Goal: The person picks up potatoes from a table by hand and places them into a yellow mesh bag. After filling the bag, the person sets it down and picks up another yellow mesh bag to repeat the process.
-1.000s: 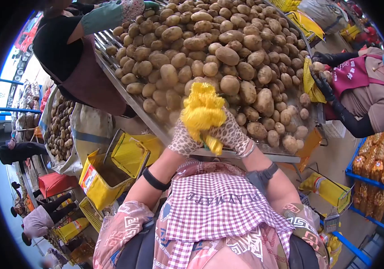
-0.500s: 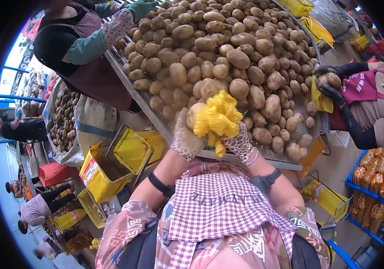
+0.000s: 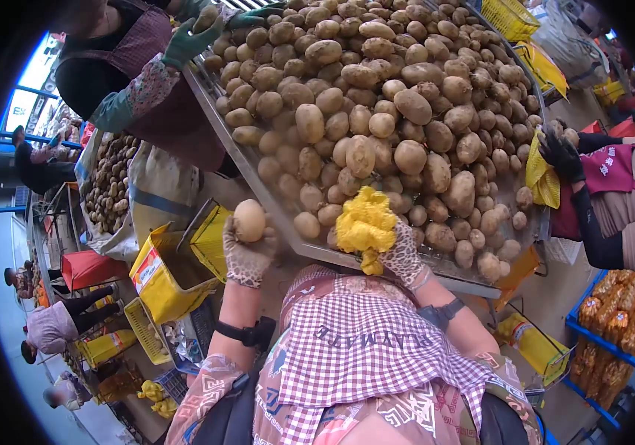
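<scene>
My left hand (image 3: 247, 256), in a leopard-print glove, is closed around one pale potato (image 3: 249, 220). It is off the table's left corner, above the yellow baskets. In my right hand (image 3: 404, 254), gloved alike, is a bunched yellow mesh bag (image 3: 366, 228) held over the near edge of the metal table (image 3: 332, 254). Folds of the bag hide some of my right fingers. Many loose potatoes (image 3: 410, 156) are heaped on the table just beyond the bag.
Yellow baskets (image 3: 173, 271) stand at my left, below a large sack of potatoes (image 3: 110, 185). One co-worker in green gloves (image 3: 191, 41) is across at the left; another with dark gloves (image 3: 561, 152) is at the right by a yellow mesh bag. A blue rack (image 3: 607, 341) holds filled bags.
My left hand has moved left, away from the yellow mesh bag, with a potato in it. The right hand still holds the bag. The left co-worker has lifted a potato.
</scene>
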`<state>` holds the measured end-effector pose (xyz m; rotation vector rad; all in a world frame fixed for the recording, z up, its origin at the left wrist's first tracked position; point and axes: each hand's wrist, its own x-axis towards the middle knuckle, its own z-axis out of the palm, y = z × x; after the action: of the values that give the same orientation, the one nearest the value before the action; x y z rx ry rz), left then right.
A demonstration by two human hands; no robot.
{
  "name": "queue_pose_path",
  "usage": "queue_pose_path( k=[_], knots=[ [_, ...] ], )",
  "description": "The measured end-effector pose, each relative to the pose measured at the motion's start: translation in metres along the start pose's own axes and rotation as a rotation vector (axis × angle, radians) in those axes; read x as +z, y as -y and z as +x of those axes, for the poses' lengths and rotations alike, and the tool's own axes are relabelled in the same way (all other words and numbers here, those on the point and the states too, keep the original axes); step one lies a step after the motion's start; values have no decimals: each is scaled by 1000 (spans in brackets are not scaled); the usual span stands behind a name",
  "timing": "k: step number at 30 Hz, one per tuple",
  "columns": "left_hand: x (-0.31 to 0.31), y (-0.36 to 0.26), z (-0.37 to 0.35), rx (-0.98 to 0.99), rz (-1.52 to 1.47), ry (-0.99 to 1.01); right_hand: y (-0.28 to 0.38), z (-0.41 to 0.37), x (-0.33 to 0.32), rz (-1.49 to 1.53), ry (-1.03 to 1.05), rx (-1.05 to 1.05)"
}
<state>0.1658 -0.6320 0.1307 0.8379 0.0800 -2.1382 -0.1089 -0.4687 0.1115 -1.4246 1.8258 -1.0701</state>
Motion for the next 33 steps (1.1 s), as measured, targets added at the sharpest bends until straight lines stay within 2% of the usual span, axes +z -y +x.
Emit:
queue_pose_path(
  k=[2, 4, 6, 8, 9, 11, 13, 15, 17, 18, 20, 21, 22, 24, 25, 26, 28, 30, 32, 33],
  knots=[
    [-39, -39, 2, 123, 149, -210, -26, -28, -13, 224, -218, 246],
    [-98, -72, 20, 120, 211, -149, -43, -42, -27, 470, -400, 495],
    [-124, -86, 39, 288, 497, -852, -25, -47, -45, 930, -600, 623],
    [-177, -107, 67, 486, 1104, -728, -50, -60, -56, 884, -635, 546],
    [-160, -100, 71, 654, 1505, -706, -54, -66, -63, 810, -749, 505],
    [-26, -33, 37, 814, 1685, -435, -57, -72, -82, 745, -961, 487],
    [50, 21, 26, 600, 1524, -70, -52, -77, -106, 851, -1141, 485],
    [86, 72, 47, 925, 1751, 277, -34, -69, -114, 820, -1191, 483],
    [128, 106, 50, 1038, 2186, 354, -19, -63, -109, 754, -1194, 448],
    [138, 114, 58, 1042, 2184, 372, -40, -67, -101, 664, -1123, 404],
    [152, 127, 69, 816, 2325, 373, -23, -62, -88, 505, -988, 327],
    [143, 124, 79, 896, 2252, 433, -43, -68, -85, 334, -920, 322],
    [135, 119, 90, 904, 2249, 458, -43, -67, -89, 330, -940, 319],
    [116, 109, 99, 41, 1086, 482, -44, -64, -91, 484, -936, 303],
    [119, 107, 85, -161, 813, 510, -43, -62, -91, 562, -924, 297],
    [123, 108, 70, -167, 815, 511, -43, -57, -92, 638, -907, 286],
    [134, 117, 46, -347, 477, 572, -33, -40, -99, 783, -866, 251],
    [138, 124, 37, -429, 436, 622, 9, -10, -96, 333, -627, 128],
    [152, 134, 14, -613, 329, 612, 64, 16, -88, 161, -440, -89],
    [133, 144, 22, -533, 388, 492, 66, 21, -79, 157, -445, -86]
  ],
)
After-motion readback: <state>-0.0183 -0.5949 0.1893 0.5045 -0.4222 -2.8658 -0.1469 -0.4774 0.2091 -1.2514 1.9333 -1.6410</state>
